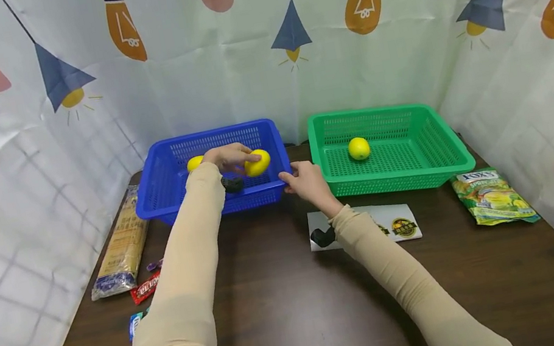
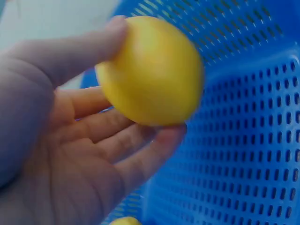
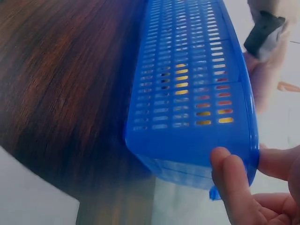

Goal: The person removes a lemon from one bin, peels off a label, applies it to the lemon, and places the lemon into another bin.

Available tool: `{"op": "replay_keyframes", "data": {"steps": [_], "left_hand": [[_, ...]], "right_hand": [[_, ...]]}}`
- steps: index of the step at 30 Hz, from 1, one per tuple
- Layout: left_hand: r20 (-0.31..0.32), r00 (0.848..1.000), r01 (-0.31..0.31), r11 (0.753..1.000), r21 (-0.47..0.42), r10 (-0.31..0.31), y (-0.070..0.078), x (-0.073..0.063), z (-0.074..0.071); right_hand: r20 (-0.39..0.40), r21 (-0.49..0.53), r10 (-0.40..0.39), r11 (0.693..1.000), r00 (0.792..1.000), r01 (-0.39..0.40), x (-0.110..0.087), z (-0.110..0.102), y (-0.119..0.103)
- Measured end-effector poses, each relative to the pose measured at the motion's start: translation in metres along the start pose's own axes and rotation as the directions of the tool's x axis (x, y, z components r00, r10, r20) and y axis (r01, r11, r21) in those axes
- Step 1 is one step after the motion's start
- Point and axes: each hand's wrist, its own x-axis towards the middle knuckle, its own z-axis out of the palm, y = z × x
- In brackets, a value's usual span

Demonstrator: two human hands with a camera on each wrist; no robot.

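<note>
My left hand point(image 1: 231, 156) is over the blue basket point(image 1: 269, 128) and holds a lemon point(image 1: 258, 163) between thumb and fingertips. The left wrist view shows the thumb on one side of this smooth yellow fruit and the fingers curled under it. Another lemon point(image 1: 194, 163) lies in the blue basket, partly hidden behind the left forearm. At the basket's near right corner, my right hand point(image 1: 310, 183) pinches the rim. In the right wrist view, its thumb and fingers point(image 3: 233, 176) lie on opposite sides of the rim.
A green basket point(image 1: 390, 181) with one lemon point(image 1: 358, 148) stands to the right. A white sheet point(image 1: 400, 213) lies under the right forearm. Pasta pack point(image 1: 119, 244), red candy packet point(image 1: 145, 288) and blue packet point(image 1: 135, 323) are left; a green-yellow Fox's bag point(image 1: 494, 196) is right.
</note>
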Motion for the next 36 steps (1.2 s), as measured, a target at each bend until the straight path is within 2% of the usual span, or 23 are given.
{"op": "replay_keyframes", "data": {"steps": [2, 4, 6, 8, 11, 14, 17, 19, 23, 26, 28, 31, 33, 36], "left_hand": [[-0.043, 0.996, -0.079, 0.996, -0.051, 0.077, 0.004, -0.008, 0.0], [-0.076, 0.984, -0.17, 0.982, -0.083, 0.164, 0.01, -0.017, 0.001], [-0.098, 0.965, -0.255, 0.959, -0.126, 0.243, 0.017, -0.029, 0.005], [-0.115, 0.94, -0.338, 0.924, -0.176, 0.322, 0.025, -0.041, 0.012], [-0.105, 0.902, -0.431, 0.871, -0.235, 0.418, 0.036, -0.064, 0.03], [-0.059, 0.867, -0.49, 0.827, -0.275, 0.494, 0.038, -0.083, 0.056], [-0.008, 0.851, -0.496, 0.797, -0.346, 0.526, 0.031, -0.091, 0.088], [0.009, 0.856, -0.465, 0.777, -0.425, 0.517, 0.021, -0.088, 0.114], [0.023, 0.901, -0.35, 0.757, -0.551, 0.434, 0.001, -0.074, 0.168], [0.008, 0.936, -0.273, 0.741, -0.614, 0.352, -0.01, -0.063, 0.199], [-0.014, 0.954, -0.232, 0.712, -0.662, 0.298, -0.016, -0.058, 0.214], [-0.04, 0.971, -0.19, 0.667, -0.721, 0.235, -0.02, -0.054, 0.228], [-0.037, 0.976, -0.171, 0.656, -0.735, 0.212, -0.022, -0.053, 0.234], [-0.025, 0.975, -0.166, 0.655, -0.737, 0.219, -0.024, -0.052, 0.239]], "right_hand": [[0.0, -0.048, -0.013, 0.999, 1.0, 0.013, -0.002, -0.004, 0.0], [0.005, -0.111, -0.022, 0.994, 1.0, 0.022, -0.007, -0.013, -0.002], [0.028, -0.156, -0.031, 0.987, 0.999, 0.035, -0.015, -0.027, -0.004], [0.056, -0.184, -0.041, 0.982, 0.998, 0.051, -0.024, -0.043, -0.006], [0.138, -0.24, -0.06, 0.966, 0.989, 0.092, -0.038, -0.065, -0.004], [0.229, -0.346, -0.058, 0.928, 0.972, 0.136, -0.052, -0.08, 0.005], [0.301, -0.458, -0.043, 0.87, 0.953, 0.184, -0.062, -0.086, 0.022], [0.323, -0.512, -0.016, 0.838, 0.946, 0.189, -0.066, -0.086, 0.036], [0.358, -0.567, 0.052, 0.805, 0.932, 0.173, -0.066, -0.084, 0.062], [0.382, -0.574, 0.082, 0.802, 0.921, 0.167, -0.064, -0.083, 0.076], [0.389, -0.579, 0.081, 0.797, 0.918, 0.175, -0.062, -0.082, 0.082], [0.39, -0.583, 0.078, 0.793, 0.918, 0.18, -0.058, -0.081, 0.09], [0.388, -0.584, 0.065, 0.789, 0.919, 0.191, -0.056, -0.08, 0.093], [0.379, -0.573, 0.046, 0.796, 0.924, 0.195, -0.053, -0.078, 0.094]]}}
